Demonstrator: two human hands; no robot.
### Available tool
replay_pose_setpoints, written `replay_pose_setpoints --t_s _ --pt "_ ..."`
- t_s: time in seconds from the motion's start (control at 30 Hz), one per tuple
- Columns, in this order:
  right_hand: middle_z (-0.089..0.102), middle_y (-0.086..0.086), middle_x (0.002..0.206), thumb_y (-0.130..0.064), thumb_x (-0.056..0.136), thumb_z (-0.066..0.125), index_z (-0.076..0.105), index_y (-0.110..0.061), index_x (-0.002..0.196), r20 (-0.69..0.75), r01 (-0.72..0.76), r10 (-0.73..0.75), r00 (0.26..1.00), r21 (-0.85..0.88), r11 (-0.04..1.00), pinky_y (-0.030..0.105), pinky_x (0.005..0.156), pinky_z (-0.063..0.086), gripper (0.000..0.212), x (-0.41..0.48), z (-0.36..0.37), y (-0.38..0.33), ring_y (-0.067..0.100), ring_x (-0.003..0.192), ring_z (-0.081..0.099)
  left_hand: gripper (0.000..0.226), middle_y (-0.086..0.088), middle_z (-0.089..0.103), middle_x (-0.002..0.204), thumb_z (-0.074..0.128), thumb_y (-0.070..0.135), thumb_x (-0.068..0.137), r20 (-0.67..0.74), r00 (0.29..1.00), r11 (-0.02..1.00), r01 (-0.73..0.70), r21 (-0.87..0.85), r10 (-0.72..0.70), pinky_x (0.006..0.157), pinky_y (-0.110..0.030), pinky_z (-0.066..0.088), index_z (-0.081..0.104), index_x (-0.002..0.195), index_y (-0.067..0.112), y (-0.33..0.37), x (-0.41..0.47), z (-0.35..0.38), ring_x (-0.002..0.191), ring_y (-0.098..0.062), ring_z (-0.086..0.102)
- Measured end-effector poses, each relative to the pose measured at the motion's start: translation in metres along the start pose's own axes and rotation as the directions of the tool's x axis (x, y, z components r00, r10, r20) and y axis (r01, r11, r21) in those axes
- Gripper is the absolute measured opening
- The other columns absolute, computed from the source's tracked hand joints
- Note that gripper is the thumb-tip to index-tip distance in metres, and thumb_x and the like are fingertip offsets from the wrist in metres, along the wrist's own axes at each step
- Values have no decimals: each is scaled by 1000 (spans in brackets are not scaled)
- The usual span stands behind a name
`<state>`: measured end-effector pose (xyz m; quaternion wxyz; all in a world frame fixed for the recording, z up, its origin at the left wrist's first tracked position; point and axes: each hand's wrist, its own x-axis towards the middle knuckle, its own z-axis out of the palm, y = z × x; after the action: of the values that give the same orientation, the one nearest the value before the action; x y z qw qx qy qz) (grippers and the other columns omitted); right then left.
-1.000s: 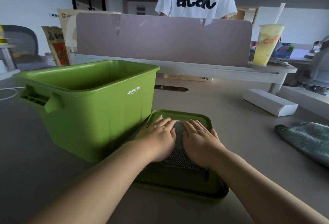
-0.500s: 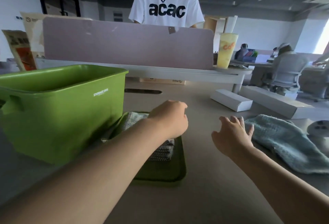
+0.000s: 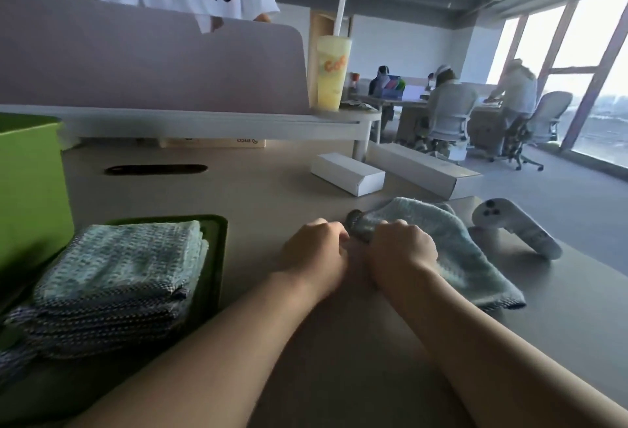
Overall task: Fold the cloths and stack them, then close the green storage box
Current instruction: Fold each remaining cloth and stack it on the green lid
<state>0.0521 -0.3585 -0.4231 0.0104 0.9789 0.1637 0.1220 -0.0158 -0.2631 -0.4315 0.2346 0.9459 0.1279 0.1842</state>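
Note:
A loose teal cloth point(image 3: 455, 251) lies crumpled on the table at centre right. My right hand point(image 3: 401, 251) grips its near left edge with curled fingers. My left hand point(image 3: 314, 256) is curled right beside it at the same edge, and seems to pinch the cloth's corner. A stack of folded cloths point(image 3: 112, 285) rests on the green lid point(image 3: 214, 257), which lies flat on the table at the left. The green storage box point(image 3: 32, 196) stands open at the far left, partly out of frame.
A white game controller point(image 3: 516, 230) lies just right of the loose cloth. Two white cartons point(image 3: 346, 172) sit behind it. A desk divider point(image 3: 153, 64) with a yellow drink cup point(image 3: 331, 77) runs across the back; a person stands behind it.
Both hands left the folded stack on the lid and moved right to the loose teal cloth, where they now grip its edge. The view swung to the right.

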Motion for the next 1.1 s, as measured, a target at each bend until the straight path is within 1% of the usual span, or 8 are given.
replay_pose_setpoints --t_s 0.2,0.47,0.6,0.73,0.83,0.97,1.03,1.1 --pt "58 20 127 5 92 37 47 2 129 68 2 7 998 -129 992 54 79 55 38 26 -4 -27 43 111 58 26 -1 64 111 49 14 89 -12 1000 999 13 -34 -13 79 -25 42 69 103 22 -23 15 3 101 -21 59" --pt "63 17 100 -13 92 38 56 -6 105 -164 1 98 982 517 856 30 69 34 23 29 -7 -8 34 92 56 26 5 71 100 54 12 85 -129 979 939 109 -326 -159 70 -12 37 69 104 22 -19 17 6 94 -12 64" --pt "54 5 66 -8 88 37 55 -7 71 -195 112 215 957 932 344 27 54 36 25 24 -25 -3 23 65 48 23 24 58 83 61 18 84 -126 946 813 184 -552 -300 57 0 34 55 97 36 -21 19 0 85 -3 61" --pt "50 12 62 -11 88 47 57 -13 63 196 -164 35 980 895 -414 38 62 44 27 17 -41 -2 23 55 50 34 25 60 88 68 34 81 -42 947 672 194 -715 -318 69 -14 39 47 107 34 -22 15 -8 85 1 60" --pt "60 13 67 -27 90 54 65 -10 68 288 -339 -179 941 785 -518 37 64 52 30 10 -53 3 26 55 58 87 26 59 107 77 34 74 14 954 573 192 -797 -300 80 -12 41 31 147 25 -19 12 -10 94 12 57" --pt "69 13 72 -43 87 50 73 -8 71 156 -360 -370 916 728 -584 26 55 55 45 -3 -69 17 23 57 66 124 6 59 119 85 36 56 61 947 516 225 -826 -316 99 -29 43 8 153 24 -20 11 -6 114 -6 54" --pt "71 11 79 -36 77 53 75 -10 76 95 -387 -451 888 686 -616 32 63 56 34 -6 -71 18 25 64 68 116 2 63 117 86 33 55 67 947 530 234 -815 -315 92 -25 47 21 151 18 -21 10 -6 104 -4 59" --pt "73 10 73 -27 72 52 76 -9 65 90 -367 -439 894 709 -602 33 62 57 32 -5 -68 17 24 61 69 74 -1 72 100 83 23 67 30 951 565 207 -799 -306 68 -10 47 53 133 11 -23 10 -6 76 6 63"
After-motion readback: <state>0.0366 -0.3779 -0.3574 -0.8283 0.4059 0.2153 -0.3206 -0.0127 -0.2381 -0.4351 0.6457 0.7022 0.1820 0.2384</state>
